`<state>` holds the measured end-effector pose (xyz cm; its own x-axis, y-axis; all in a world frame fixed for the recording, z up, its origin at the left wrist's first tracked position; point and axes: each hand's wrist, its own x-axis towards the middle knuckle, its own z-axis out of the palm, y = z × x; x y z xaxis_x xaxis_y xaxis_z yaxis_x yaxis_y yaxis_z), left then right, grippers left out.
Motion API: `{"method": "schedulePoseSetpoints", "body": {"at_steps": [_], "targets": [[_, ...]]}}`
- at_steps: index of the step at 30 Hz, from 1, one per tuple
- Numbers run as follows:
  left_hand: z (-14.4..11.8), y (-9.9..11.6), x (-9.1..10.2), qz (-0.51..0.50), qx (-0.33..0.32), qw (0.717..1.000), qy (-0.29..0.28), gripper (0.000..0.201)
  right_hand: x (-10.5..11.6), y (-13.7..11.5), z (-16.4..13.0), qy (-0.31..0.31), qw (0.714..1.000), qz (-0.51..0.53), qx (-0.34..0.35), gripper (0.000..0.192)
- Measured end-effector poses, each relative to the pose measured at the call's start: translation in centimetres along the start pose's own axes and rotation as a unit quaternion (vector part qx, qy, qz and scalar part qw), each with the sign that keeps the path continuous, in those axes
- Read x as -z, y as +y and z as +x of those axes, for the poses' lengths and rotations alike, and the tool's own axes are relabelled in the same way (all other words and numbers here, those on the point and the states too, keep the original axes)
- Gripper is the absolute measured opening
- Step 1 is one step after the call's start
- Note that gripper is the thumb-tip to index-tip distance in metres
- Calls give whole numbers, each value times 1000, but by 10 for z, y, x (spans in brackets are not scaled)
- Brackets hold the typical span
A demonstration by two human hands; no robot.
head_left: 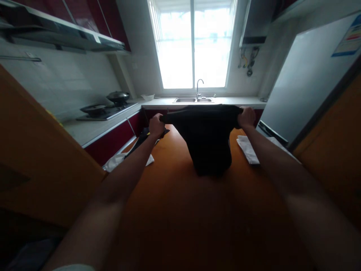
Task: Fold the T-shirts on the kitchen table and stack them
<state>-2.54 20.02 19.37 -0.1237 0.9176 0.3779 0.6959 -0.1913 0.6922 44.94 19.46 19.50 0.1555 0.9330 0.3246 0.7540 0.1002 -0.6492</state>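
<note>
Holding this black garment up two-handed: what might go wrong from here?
1. The left hand and right hand grip opposite ends of the black garment; if either slips, that side could drop and bunch on the table.
2. White cloth lies near the right hand; a sideways swing might disturb it.
3. Dark cloth by the left arm could get snagged.

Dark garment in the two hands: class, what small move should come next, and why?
Probably lower the dark garment flat onto the wooden table: the left hand and right hand grip its upper ends, stretched apart, while its body hangs down over the tabletop.
</note>
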Motion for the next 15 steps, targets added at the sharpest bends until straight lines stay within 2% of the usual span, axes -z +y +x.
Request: {"method": "schedulePoseSetpoints", "body": {"at_steps": [1, 3, 5, 7, 9, 11, 12, 13, 15], "targets": [[10, 9, 5, -15, -11, 999, 41, 50, 8, -5, 10, -8, 1000, -18, 11, 52], [21, 22, 17, -29, -28, 995, 95, 61, 24, -10, 20, -61, 996, -51, 51, 51], [21, 25, 28, -11, -48, 993, 109, 66, 39, -8, 16, -98, 987, -94, 84, 48], [9, 18, 36, 11, -89, 991, 98, 60, 45, -3, -1, -76, 982, -147, 94, 48], [-14, 2, 37, 16, -133, 988, 77, 49, 42, 6, -30, -27, 978, -174, 108, 48], [-45, -22, 34, 19, -158, 987, 24, 43, 28, 17, -67, 1, 978, -151, 142, 45], [-61, -35, 31, 24, -164, 986, -19, 40, 19, 24, -88, -8, 978, -132, 160, 42], [-77, -48, 28, 32, -171, 981, -84, 39, 7, 32, -108, -31, 977, -128, 171, 37], [-107, -74, 22, 35, -160, 972, -170, 34, -16, 49, -147, -103, 969, -132, 183, 31]]}}
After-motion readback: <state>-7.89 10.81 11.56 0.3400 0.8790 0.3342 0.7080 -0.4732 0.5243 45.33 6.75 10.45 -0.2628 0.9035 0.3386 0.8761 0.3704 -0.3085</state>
